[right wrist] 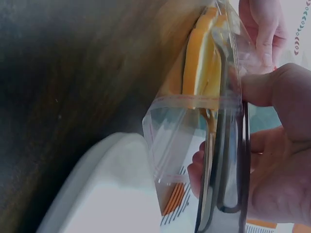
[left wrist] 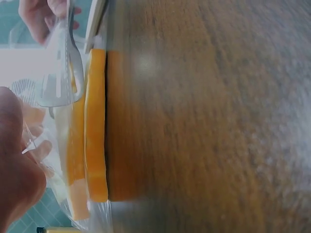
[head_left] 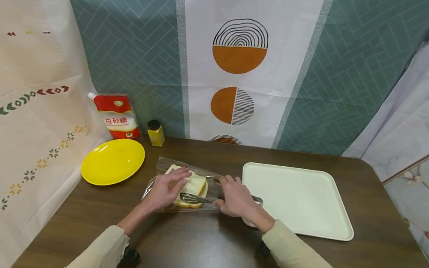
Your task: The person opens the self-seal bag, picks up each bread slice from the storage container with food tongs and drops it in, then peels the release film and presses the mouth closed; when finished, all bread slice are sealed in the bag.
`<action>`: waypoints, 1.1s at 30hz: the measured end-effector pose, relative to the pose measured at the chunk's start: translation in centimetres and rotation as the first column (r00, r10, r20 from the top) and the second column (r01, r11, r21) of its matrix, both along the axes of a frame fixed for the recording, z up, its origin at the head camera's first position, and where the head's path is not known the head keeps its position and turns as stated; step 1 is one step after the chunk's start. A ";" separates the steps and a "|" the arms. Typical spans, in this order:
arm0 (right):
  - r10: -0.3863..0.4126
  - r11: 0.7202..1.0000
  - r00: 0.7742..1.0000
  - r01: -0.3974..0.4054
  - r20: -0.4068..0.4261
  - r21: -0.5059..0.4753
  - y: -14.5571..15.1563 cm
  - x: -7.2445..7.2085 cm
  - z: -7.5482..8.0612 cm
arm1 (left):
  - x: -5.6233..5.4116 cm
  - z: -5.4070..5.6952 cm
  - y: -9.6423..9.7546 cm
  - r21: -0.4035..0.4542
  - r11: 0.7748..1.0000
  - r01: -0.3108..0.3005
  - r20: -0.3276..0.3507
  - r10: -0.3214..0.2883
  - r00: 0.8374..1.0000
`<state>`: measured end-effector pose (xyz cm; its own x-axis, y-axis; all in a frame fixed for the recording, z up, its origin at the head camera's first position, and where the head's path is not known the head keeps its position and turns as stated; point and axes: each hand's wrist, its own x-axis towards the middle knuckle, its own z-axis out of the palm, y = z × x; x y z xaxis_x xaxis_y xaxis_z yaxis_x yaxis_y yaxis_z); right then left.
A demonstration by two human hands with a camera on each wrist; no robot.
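Slices of bread (head_left: 195, 186) lie stacked in a clear zip bag (head_left: 163, 164) on the table; their orange-brown crusts (left wrist: 95, 145) show in the left wrist view. Across the bread my left hand (head_left: 168, 186) rests from above, its fingers stretched over the bag. My right hand (head_left: 236, 198) grips metal tongs (head_left: 191, 198) at the bag's right end. The tongs' slotted tip lies at the bread inside the bag, while the handle (right wrist: 226, 194) sticks out past the bag's mouth (right wrist: 170, 101). Film and fingers partly hide the bread.
A white tray (head_left: 301, 202) lies right of the bag, close to my right hand. At the left stands a yellow plate (head_left: 112, 163). Behind it are a red and white sugar pouch (head_left: 119, 116) and a small yellow bottle (head_left: 156, 135) with a black cap.
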<state>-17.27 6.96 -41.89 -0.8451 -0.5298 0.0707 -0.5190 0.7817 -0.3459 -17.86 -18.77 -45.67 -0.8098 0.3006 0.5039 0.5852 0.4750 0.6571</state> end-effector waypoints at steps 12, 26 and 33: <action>0.021 0.999 0.996 -0.023 0.082 0.025 0.6 -0.6 1.0 | -0.1 -0.2 0.1 0.012 1.000 0.009 0.011 -0.010 1.000; -0.010 1.000 0.995 0.007 0.098 0.030 1.7 -0.3 2.0 | -0.1 -0.5 0.2 0.012 1.000 0.003 0.040 -0.004 0.999; -0.032 0.999 0.996 0.031 0.089 0.004 3.3 0.6 2.2 | -0.1 -0.6 0.2 0.028 0.999 0.021 0.005 -0.021 1.000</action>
<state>-16.63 10.23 -39.72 -0.8643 -0.5029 -0.0064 -0.4615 0.7981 -0.3874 -17.95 -18.55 -46.26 -0.8064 0.3032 0.5078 0.5910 0.4438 0.6736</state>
